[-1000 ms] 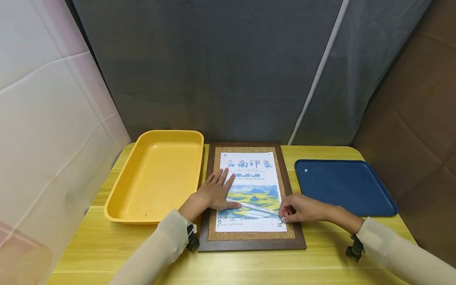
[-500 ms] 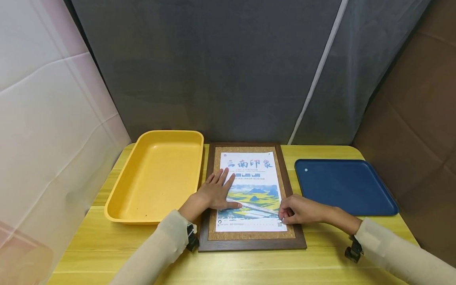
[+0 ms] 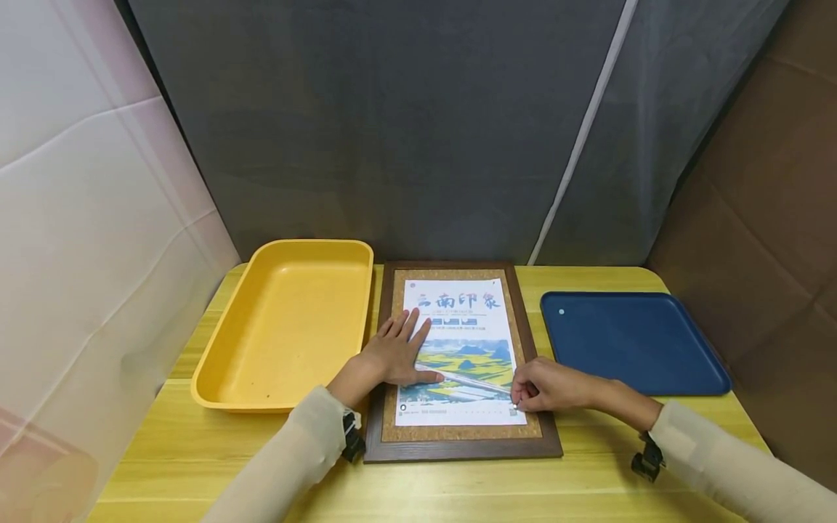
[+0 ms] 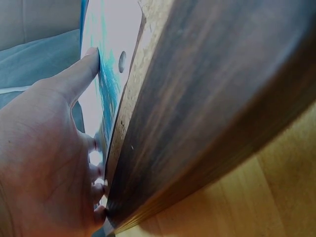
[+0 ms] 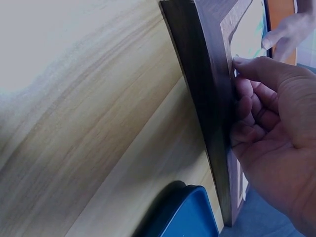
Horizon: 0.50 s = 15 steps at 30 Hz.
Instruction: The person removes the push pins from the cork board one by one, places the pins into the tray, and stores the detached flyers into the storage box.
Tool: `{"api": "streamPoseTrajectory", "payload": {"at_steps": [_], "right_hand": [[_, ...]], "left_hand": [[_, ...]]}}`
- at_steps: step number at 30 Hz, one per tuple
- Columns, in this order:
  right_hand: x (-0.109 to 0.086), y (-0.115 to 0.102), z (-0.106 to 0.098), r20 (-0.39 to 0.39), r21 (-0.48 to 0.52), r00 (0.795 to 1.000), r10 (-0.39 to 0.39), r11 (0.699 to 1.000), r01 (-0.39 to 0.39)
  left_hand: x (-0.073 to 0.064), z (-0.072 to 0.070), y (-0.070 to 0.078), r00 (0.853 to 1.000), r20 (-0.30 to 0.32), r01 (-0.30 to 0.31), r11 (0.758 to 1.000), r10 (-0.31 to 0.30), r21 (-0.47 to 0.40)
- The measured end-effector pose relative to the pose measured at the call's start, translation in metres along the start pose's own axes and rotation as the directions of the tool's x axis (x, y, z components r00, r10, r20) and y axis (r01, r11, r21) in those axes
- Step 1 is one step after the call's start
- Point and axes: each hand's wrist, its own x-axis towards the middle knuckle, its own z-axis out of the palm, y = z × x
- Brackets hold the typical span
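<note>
A printed poster [image 3: 458, 418] with a landscape picture lies on a cork board [image 3: 458, 434] with a dark wooden frame [image 3: 464, 450]. My left hand [image 3: 399, 356] rests on the poster's left side, fingers spread; in the left wrist view its thumb touches the paper. My right hand [image 3: 549, 385] has curled fingers at the poster's lower right corner. Thumb and forefinger pinch a small shiny thumbtack [image 3: 515, 407] there, mostly hidden by the fingertips. Another round silver thumbtack [image 3: 403, 407] sits at the lower left corner, also visible as a tack [image 4: 122, 61] in the left wrist view.
Left of the board stands a deep yellow tray [image 3: 216, 356]. A shallow blue tray [image 3: 641, 341] lies to the right, with one small pale round piece [image 3: 561, 311] in its far left corner. Dark cloth [image 3: 392, 145] hangs behind the wooden table [image 3: 458, 494].
The right hand has shifted slightly at the lower right corner, and its fingertips now cover more of the thumbtack. My left hand stays in place.
</note>
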Motion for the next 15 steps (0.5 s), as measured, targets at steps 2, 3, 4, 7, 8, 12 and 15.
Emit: {"api": "streamPoseTrajectory", "payload": {"at_steps": [2,3,4,7,8,12,15], "right_hand": [[-0.0001,-0.0002,-0.0003,0.002,0.003,1.0,0.003,1.0,-0.003],[-0.0002,-0.0003,-0.0005,0.004,0.005,1.0,0.006,1.0,-0.006],[-0.0002,-0.0005,-0.0006,0.005,0.008,1.0,0.008,1.0,-0.008],[-0.0005,-0.0013,-0.0008,0.008,0.021,1.0,0.014,1.0,-0.014],[-0.0005,-0.0016,-0.0009,0.009,0.024,1.0,0.016,1.0,-0.016],[-0.0007,-0.0029,-0.0008,0.016,0.038,1.0,0.018,0.999,-0.019],[-0.0009,-0.0035,-0.0007,0.024,0.049,0.999,0.022,0.999,-0.023]], "left_hand": [[0.0004,0.0,-0.0002,1.0,-0.002,-0.001,1.0,0.001,-0.002],[0.0006,-0.0001,-0.0003,1.0,-0.001,0.0,1.0,0.0,-0.003],[0.0005,-0.0002,-0.0003,1.0,-0.001,0.001,1.0,-0.001,-0.002],[0.0006,0.0,-0.0001,1.0,0.0,0.0,1.0,0.0,-0.003],[0.0005,0.0001,0.0,1.0,0.0,0.0,1.0,0.0,-0.003],[0.0,-0.0002,0.0,1.0,0.003,0.001,1.0,-0.001,0.003],[-0.0005,-0.0005,-0.0001,1.0,0.003,0.003,1.0,-0.003,0.007]]}}
